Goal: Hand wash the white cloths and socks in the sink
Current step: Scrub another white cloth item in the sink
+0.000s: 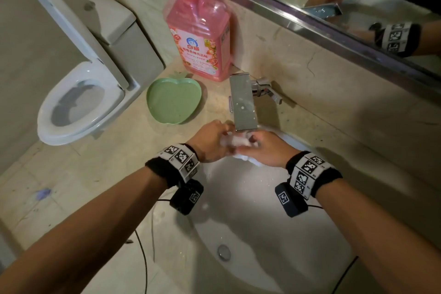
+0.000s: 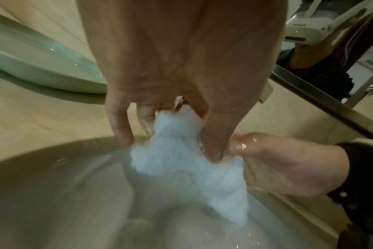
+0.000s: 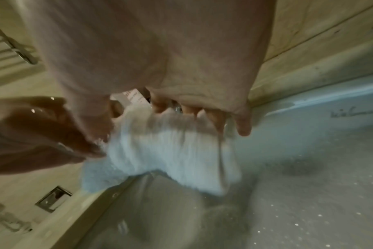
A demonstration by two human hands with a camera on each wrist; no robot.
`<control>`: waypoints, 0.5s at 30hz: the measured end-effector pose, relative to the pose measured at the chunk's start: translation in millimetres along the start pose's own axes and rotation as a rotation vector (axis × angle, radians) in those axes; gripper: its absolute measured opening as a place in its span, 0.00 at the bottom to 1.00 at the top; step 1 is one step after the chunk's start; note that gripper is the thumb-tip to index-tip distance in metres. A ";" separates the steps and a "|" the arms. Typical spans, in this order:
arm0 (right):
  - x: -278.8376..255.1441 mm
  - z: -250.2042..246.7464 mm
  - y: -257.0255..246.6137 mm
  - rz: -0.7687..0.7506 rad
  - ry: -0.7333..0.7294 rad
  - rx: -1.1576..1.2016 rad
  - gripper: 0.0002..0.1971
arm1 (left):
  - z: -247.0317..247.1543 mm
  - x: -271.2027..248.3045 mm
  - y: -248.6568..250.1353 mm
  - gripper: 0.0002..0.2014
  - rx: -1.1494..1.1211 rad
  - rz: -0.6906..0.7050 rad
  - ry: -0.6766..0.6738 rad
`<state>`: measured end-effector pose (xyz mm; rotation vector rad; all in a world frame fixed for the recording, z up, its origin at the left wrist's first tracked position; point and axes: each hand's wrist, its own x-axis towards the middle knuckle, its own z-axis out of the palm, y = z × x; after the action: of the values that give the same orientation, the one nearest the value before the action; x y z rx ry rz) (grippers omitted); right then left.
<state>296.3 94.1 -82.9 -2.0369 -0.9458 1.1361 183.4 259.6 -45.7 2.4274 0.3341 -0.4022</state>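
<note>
**Scrubbing under the tap**

A wet white fuzzy cloth, perhaps a sock, is gripped by both the left hand and the right hand beneath the chrome tap, above the white basin. Scrubbing appears under way; next, probably rinsing and wringing without dropping it.

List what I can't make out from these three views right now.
- Whether the white item is a cloth or a sock: bunched between left hand and right hand; both wrist views blurred.
- Whether the tap is running: head view, spout end hidden behind the hands.
- Other laundry: none visible in the sink, whose near rim is cut off.
</note>
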 end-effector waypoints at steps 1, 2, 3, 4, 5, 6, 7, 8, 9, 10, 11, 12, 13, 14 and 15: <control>0.5 2.4 -3.6 -0.030 0.024 -0.005 0.07 | 2.9 -4.4 -3.6 0.24 -0.018 -0.004 0.029; 0.7 4.8 -7.4 -0.061 0.047 0.004 0.03 | 5.3 -9.8 -5.6 0.24 -0.059 -0.005 0.067; 1.6 6.9 -9.7 -0.087 0.075 0.015 0.05 | 8.6 -13.3 -8.9 0.24 -0.118 -0.019 0.108; 1.3 8.7 -11.8 -0.103 0.106 0.038 0.08 | 11.3 -16.1 -10.3 0.26 -0.176 -0.050 0.136; 2.2 10.5 -14.2 -0.105 0.131 0.063 0.09 | 11.7 -17.6 -13.4 0.27 -0.223 -0.092 0.162; 3.2 12.2 -16.7 -0.099 0.147 0.087 0.09 | 11.5 -19.0 -16.0 0.28 -0.251 -0.136 0.187; 4.0 13.6 -18.5 -0.088 0.160 0.104 0.09 | 11.3 -18.9 -18.7 0.28 -0.270 -0.173 0.204; 4.4 14.8 -19.0 -0.081 0.179 0.107 0.10 | 10.8 -19.1 -20.3 0.27 -0.278 -0.204 0.211; 4.2 16.3 -19.5 -0.082 0.209 0.101 0.10 | 10.3 -19.2 -21.4 0.27 -0.275 -0.228 0.211; 3.7 17.8 -19.5 -0.092 0.243 0.079 0.09 | 9.6 -19.4 -21.9 0.27 -0.268 -0.250 0.213; 2.2 18.5 -19.9 -0.116 0.272 0.046 0.05 | 9.6 -19.5 -22.7 0.27 -0.264 -0.269 0.217; 0.1 18.8 -21.9 -0.152 0.303 0.001 0.05 | 9.4 -20.0 -22.9 0.27 -0.266 -0.283 0.220; -2.4 18.9 -24.7 -0.181 0.319 -0.065 0.08 | 9.7 -20.2 -22.7 0.26 -0.276 -0.292 0.225; -4.7 18.8 -26.6 -0.200 0.326 -0.132 0.09 | 10.0 -20.0 -21.6 0.24 -0.285 -0.296 0.230; -7.3 17.6 -27.9 -0.208 0.332 -0.188 0.10 | 10.9 -19.4 -20.3 0.21 -0.285 -0.290 0.231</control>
<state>270.0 106.6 -65.7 -2.1289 -1.0919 0.5946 156.5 265.4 -58.1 2.1506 0.7952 -0.1809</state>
